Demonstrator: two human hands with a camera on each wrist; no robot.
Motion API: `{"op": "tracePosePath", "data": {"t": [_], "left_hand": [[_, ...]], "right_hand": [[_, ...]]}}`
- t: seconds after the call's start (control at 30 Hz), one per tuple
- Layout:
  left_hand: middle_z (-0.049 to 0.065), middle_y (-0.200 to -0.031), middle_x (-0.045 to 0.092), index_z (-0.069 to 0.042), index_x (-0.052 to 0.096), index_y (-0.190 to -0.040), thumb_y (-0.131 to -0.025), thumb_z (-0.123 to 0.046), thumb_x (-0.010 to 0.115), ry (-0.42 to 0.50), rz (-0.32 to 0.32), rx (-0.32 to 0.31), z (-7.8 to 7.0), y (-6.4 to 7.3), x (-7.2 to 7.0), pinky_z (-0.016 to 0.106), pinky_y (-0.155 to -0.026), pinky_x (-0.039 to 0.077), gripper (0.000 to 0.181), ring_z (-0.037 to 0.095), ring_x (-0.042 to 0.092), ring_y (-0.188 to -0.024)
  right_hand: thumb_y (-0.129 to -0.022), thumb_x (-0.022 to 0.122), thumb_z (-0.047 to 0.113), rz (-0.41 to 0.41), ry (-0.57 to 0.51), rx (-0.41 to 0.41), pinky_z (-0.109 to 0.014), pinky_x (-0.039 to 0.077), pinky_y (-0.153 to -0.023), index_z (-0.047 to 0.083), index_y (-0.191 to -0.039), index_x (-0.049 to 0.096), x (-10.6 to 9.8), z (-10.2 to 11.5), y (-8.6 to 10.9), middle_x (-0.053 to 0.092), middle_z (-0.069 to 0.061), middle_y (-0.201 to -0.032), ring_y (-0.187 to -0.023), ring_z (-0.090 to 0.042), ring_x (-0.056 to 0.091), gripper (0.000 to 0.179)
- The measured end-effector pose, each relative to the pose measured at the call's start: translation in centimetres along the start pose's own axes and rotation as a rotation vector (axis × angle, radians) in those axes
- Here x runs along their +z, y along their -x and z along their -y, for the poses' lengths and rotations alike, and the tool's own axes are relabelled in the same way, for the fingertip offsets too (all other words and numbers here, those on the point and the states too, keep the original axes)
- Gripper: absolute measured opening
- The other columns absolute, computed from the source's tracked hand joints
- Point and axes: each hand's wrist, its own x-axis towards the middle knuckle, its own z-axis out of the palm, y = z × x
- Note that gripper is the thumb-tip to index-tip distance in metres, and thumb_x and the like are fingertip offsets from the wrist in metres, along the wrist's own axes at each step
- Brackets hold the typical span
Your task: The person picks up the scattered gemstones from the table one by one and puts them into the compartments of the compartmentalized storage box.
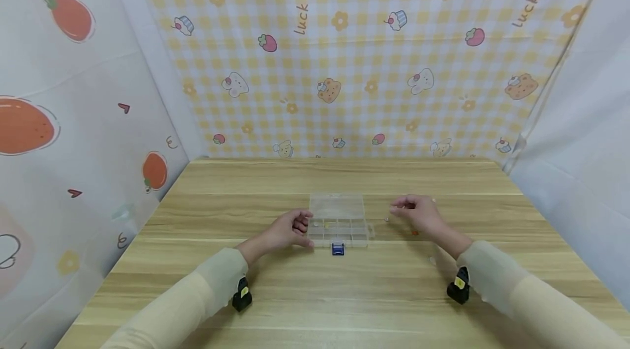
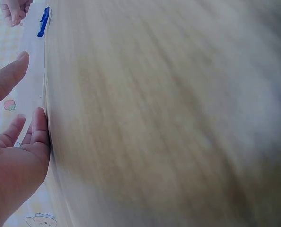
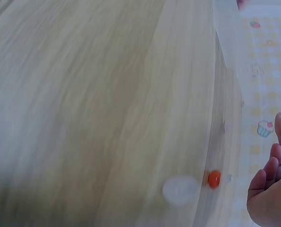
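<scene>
A clear plastic compartment box (image 1: pixel 337 239) sits mid-table with its lid (image 1: pixel 337 205) folded back and a blue latch (image 1: pixel 338 249) at its front. A whitish piece and a yellow piece (image 1: pixel 327 225) lie in its left compartments. My left hand (image 1: pixel 290 228) is at the box's left side, thumb by the front corner, fingers loosely bent along the edge. To the right of the box, my right hand (image 1: pixel 420 213) hovers over the table with thumb and fingertips close together. Whether anything is between them is too small to tell. A tiny pale piece (image 1: pixel 386 219) is just below those fingertips.
A small orange-red piece (image 3: pixel 214 179) and a whitish round piece (image 3: pixel 180 190) lie on the wooden table (image 1: pixel 339 305) near my right wrist. Patterned cloth (image 1: pixel 339 64) hangs behind the table, with more cloth at both sides.
</scene>
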Motion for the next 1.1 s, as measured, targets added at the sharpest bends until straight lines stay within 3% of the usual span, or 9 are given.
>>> {"op": "tracePosePath", "data": {"t": [0.37, 0.67, 1.1], "left_hand": [[0.014, -0.110, 0.052, 0.005, 0.049, -0.132, -0.070, 0.002, 0.084, 0.020, 0.006, -0.006, -0.1, 0.1, 0.0, 0.031, -0.082, 0.048, 0.071, 0.023, 0.051, -0.096], [0.017, -0.111, 0.052, 0.007, 0.048, -0.133, -0.071, 0.005, 0.083, 0.018, 0.001, -0.005, 0.0, 0.1, 0.0, 0.032, -0.082, 0.048, 0.071, 0.028, 0.051, -0.098], [0.011, -0.108, 0.053, 0.003, 0.050, -0.131, -0.069, 0.000, 0.086, -0.005, -0.006, -0.009, 0.1, 0.1, 0.0, 0.032, -0.083, 0.049, 0.072, 0.022, 0.052, -0.095]], "right_hand": [[-0.088, 0.073, 0.012, 0.032, -0.043, -0.035, -0.026, 0.047, -0.060, -0.002, -0.101, 0.071, 2.5, 1.5, -0.5, 0.063, -0.007, -0.086, -0.074, -0.020, 0.055, 0.019], [-0.086, 0.074, 0.012, 0.029, 0.002, -0.073, -0.026, 0.043, -0.060, 0.000, -0.096, 0.073, 4.3, 2.7, -0.9, 0.063, -0.004, -0.084, -0.073, -0.017, 0.051, 0.016], [-0.086, 0.075, 0.013, 0.095, -0.032, -0.093, -0.026, 0.042, -0.059, 0.003, -0.094, 0.073, 6.4, 4.0, -1.2, 0.061, -0.004, -0.081, -0.071, -0.017, 0.049, 0.013]]}}
